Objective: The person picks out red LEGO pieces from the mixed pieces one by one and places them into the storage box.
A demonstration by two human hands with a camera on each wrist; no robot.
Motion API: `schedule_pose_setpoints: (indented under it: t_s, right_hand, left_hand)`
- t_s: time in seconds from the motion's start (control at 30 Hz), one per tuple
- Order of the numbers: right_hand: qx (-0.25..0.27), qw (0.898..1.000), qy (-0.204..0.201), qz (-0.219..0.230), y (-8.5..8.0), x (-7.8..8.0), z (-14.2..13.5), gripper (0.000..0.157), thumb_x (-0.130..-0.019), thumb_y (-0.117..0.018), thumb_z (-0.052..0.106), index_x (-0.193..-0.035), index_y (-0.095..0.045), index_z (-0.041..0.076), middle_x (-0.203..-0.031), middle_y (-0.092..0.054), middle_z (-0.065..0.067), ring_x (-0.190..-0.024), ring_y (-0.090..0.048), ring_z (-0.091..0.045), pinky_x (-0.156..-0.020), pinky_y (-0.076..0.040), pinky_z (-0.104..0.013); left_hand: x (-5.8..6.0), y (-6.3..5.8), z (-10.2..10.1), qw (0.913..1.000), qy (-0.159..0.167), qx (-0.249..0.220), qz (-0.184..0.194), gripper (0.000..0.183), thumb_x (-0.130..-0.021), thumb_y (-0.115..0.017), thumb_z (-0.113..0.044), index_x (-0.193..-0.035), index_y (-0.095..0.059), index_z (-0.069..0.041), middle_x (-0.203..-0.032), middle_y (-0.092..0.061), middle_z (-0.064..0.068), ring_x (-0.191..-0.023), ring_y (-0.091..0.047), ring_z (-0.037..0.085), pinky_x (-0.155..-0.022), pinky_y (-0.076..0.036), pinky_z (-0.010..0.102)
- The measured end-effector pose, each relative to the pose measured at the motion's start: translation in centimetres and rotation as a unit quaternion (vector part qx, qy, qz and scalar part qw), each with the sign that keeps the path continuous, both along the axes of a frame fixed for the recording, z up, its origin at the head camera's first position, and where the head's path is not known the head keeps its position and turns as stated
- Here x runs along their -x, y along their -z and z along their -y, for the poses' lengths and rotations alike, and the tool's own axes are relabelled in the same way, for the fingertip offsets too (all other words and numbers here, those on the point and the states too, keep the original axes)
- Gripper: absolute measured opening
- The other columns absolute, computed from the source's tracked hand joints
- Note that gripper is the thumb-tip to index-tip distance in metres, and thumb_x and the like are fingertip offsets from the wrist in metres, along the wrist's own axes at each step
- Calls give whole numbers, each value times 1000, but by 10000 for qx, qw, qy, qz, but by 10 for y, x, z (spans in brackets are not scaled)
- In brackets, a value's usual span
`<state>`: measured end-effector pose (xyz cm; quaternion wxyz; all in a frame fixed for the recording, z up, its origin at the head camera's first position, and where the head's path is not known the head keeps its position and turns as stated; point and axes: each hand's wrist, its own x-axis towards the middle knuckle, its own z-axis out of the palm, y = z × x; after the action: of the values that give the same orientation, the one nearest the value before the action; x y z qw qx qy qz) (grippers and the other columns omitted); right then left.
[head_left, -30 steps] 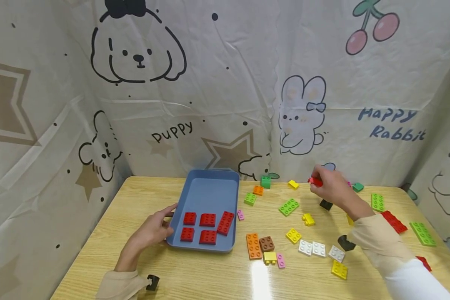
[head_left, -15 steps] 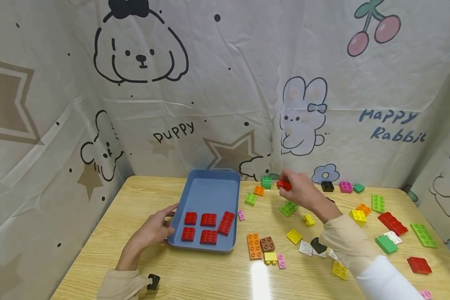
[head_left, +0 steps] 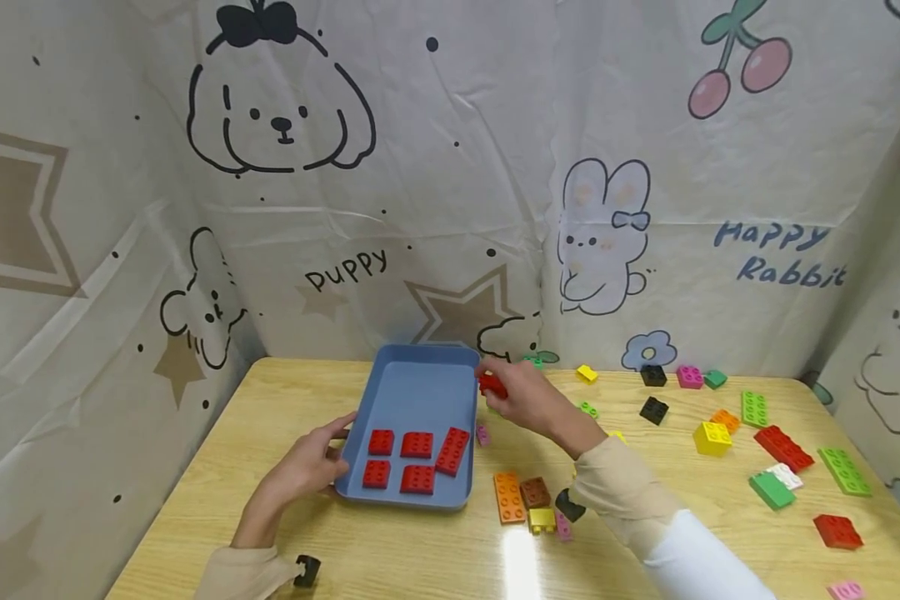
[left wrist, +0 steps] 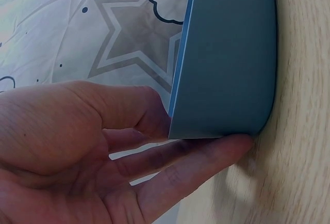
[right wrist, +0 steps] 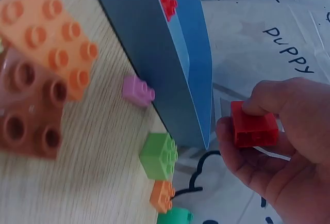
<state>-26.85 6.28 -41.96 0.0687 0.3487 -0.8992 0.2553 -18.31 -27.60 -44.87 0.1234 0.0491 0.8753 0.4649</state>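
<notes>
My right hand (head_left: 531,398) pinches a red building brick (head_left: 492,386) just over the right rim of a blue-grey tray (head_left: 420,396). In the right wrist view the thumb lies on one side of this red brick (right wrist: 253,124) and the fingers on the other. At the tray's left side, my left hand (head_left: 305,460) holds its wall. The left wrist view shows thumb and fingers around the corner of the tray wall (left wrist: 227,64). Several red bricks (head_left: 417,445) lie in the near half of the tray, one of them a longer red brick (head_left: 452,451) set aslant.
Right of the tray lie an orange brick (head_left: 508,497), a brown brick (head_left: 535,492) and a small pink brick (head_left: 482,434). Farther right are a yellow brick (head_left: 712,438), a green brick (head_left: 772,490) and red bricks (head_left: 838,531). A printed curtain (head_left: 450,208) stands behind the table.
My right hand has moved left across the table with the red brick, from the back right to the tray's rim. The left hand has stayed on the tray.
</notes>
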Motion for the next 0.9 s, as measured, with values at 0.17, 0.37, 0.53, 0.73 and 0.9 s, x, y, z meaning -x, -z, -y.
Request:
schedule_pose_setpoints:
  t_s: [0.17, 0.37, 0.53, 0.73, 0.9]
  right_hand:
    - [-68, 9999, -103, -52, 1, 2, 9, 20, -91, -72, 4, -110, -67, 7, -97, -72, -8, -63, -51, -12, -58, -46, -22]
    - [1, 9999, -161, -45, 2, 1, 15, 17, -92, -71, 6, -109, -69, 6, -102, -73, -8, -75, -61, -16, -69, -55, -27]
    - [32, 9998, -186, 119, 1, 1, 21, 15, -97, -67, 9, -110, -70, 4, -102, -73, -9, -80, -62, -18, -71, -54, -29]
    - [349, 9980, -255, 461, 1, 1, 29, 15, -101, -60, 10, -109, -71, 5, -88, -70, -3, -70, -58, -12, -62, -50, -24]
    - [408, 9960, -200, 765, 2, 2, 36, 17, -102, -56, 11, -109, -70, 6, -85, -67, 1, -67, -55, -10, -59, -48, -23]
  left_hand:
    - [1, 0, 0, 9999, 68, 29, -100, 76, -83, -57, 17, -155, -35, 6, -137, -52, 36, -98, -64, 35, -58, -59, 41]
    - [1, 0, 0, 9999, 82, 56, -116, 75, -84, -58, 16, -155, -35, 7, -137, -52, 37, -99, -65, 36, -59, -60, 40]
    - [0, 1, 0, 10000, 64, -13, -49, 76, -84, -57, 16, -155, -35, 7, -138, -51, 38, -101, -65, 38, -59, -60, 42]
    - [0, 0, 0, 10000, 41, -69, -12, 76, -84, -57, 16, -155, -35, 6, -138, -51, 37, -99, -65, 37, -58, -60, 43]
    - [-1, 0, 0, 10000, 22, -96, 7, 76, -84, -57, 17, -156, -35, 6, -138, -51, 36, -97, -65, 35, -57, -60, 43]
